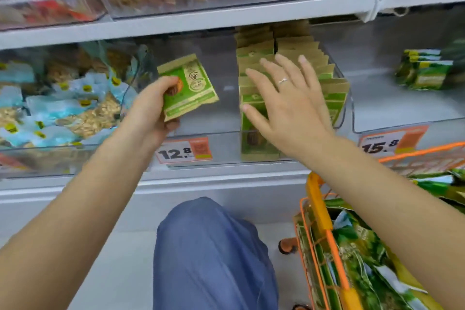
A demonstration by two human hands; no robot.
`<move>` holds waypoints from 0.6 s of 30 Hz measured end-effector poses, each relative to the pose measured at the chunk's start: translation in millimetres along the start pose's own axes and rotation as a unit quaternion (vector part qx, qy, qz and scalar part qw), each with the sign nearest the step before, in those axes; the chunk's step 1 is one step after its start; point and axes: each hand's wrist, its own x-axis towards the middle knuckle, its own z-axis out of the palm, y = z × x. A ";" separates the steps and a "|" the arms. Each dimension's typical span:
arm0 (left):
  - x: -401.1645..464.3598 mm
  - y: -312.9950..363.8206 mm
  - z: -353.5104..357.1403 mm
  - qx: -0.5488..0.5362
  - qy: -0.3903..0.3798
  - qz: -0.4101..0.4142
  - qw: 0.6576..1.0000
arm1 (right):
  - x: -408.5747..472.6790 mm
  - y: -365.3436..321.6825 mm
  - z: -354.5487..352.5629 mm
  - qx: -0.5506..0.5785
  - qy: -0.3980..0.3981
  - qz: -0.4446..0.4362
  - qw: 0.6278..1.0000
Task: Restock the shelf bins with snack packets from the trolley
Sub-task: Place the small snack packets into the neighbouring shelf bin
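My left hand (153,106) grips a green and tan snack packet (193,83) by its lower left corner, holding it tilted over the bare left part of a clear shelf bin (219,138). My right hand (286,103) is spread flat, fingers straight, against rows of the same packets (254,138) standing upright in the right part of that bin. The orange trolley (324,219) at lower right holds several green snack packets (362,254).
A bin of blue nut packets (63,108) sits to the left. A clear bin (402,118) with green packets (425,73) is to the right. Price tags read 12.8 (183,151) and 15.8 (392,139). Upper-shelf bins hang overhead. My knee in blue cloth (208,254) is below.
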 end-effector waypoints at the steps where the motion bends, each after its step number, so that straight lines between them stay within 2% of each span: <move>1: 14.8 -1.3 6.2 0.011 0.011 0.000 1.000 | 3.6 0.8 6.2 -0.017 0.016 -0.008 1.000; 5: 76.4 -5.4 36.9 0.068 0.037 0.040 0.996 | 10.6 11.8 20.3 -0.053 0.096 -0.014 0.994; 11: 156.5 -8.8 66.6 0.202 0.046 0.055 0.977 | 9.3 16.3 33.7 -0.040 0.151 -0.019 0.987; 15: 185.4 -12.1 80.7 0.207 0.037 0.078 0.974 | 8.8 17.9 37.0 -0.036 0.156 -0.019 0.987; 18: 200.4 -24.6 82.3 0.197 0.104 0.081 0.972 | 8.2 17.6 37.1 -0.027 0.158 -0.015 0.987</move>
